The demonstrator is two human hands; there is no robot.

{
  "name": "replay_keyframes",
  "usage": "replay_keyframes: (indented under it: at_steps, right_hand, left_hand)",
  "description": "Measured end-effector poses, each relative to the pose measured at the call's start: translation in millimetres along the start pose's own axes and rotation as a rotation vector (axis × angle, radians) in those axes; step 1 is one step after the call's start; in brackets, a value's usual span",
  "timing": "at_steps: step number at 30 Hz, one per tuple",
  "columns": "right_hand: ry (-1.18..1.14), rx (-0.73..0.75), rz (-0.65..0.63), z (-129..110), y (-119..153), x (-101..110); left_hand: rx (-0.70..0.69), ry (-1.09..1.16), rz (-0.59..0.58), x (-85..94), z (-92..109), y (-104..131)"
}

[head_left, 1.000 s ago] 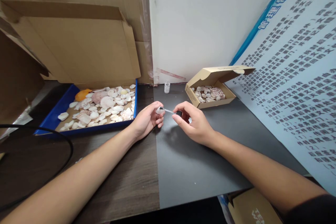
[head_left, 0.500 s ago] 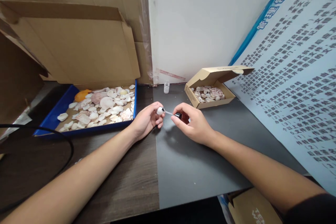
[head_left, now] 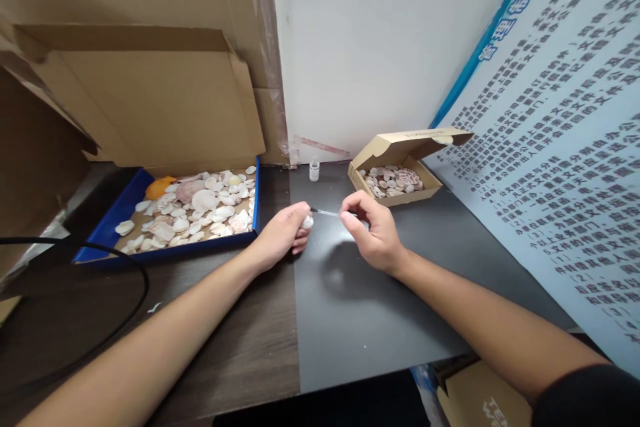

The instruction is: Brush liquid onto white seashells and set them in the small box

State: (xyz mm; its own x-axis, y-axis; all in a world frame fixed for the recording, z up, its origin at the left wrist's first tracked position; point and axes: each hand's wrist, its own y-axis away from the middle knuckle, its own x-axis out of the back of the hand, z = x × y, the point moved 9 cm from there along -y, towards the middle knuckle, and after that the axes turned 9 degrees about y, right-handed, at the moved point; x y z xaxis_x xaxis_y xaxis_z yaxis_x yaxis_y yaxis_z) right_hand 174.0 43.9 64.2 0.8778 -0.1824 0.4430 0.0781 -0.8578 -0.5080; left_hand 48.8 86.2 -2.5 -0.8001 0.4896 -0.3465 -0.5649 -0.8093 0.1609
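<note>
Shell [head_left: 309, 221]: one, white, small, grasped in the fingers of the left hand [head_left: 284, 230], near the seam between table [head_left: 240, 337] and grey mat [head_left: 380, 320]. Rod [head_left: 327, 213]: one, thin, pale, with a dark end, lying roughly level; grasped between thumb and fingertips of the right hand [head_left: 373, 230], dark end directed left, toward the shell. Vial [head_left: 314, 171]: one, upright at the far side of the mat, beyond the hands. Stock of shells: blue box [head_left: 258, 197] at far left, smaller brown box [head_left: 413, 197] at far right, both lids raised. Handling, by judgement: shell best steadied from its edges, with the face to be worked turned toward the rod and the left thumb drawn off it; rod best guided lightly, in short strokes from the right fingers, pressure slight, since a thin stem may flex and a smooth shell may slip; wrists low, for steadiness. Obscured: most of the shell, behind the left fingers; right end of the rod, within the right hand; contact between dark end and shell, cannot be told. Illegible: vial label, too small. Cut off: carton [head_left: 483, 390] at near right, lettering incomplete; cable [head_left: 143, 267] at left, running out of view.
</note>
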Motion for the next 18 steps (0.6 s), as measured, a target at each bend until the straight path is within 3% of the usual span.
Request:
replay_keyframes:
  at_steps: [3,5,7,11,13,18]
  right_hand:
    - [-0.042,-0.064,-0.015,15,-3,-2]
    - [-0.007,-0.121,-0.069,29,-4,-10]
    - [0.016,-0.170,-0.124,43,-4,-20]
    - [-0.019,-0.218,-0.117,58,-6,-33]
    - [-0.038,-0.200,-0.104,56,-9,-37]
    - [-0.053,-0.129,-0.129,46,-24,-48]
  left_hand:
    - [-0.099,-0.233,-0.029,-5.0,27,7]
    - [-0.277,-0.581,0.039,1.6,62,15]
    - [-0.328,-0.964,0.163,19.9,88,22]
    - [-0.064,-1.521,0.352,80.3,107,26]
    - [0.050,-1.664,0.388,103.9,109,28]
    - [0.147,-1.692,0.359,125.1,101,29]
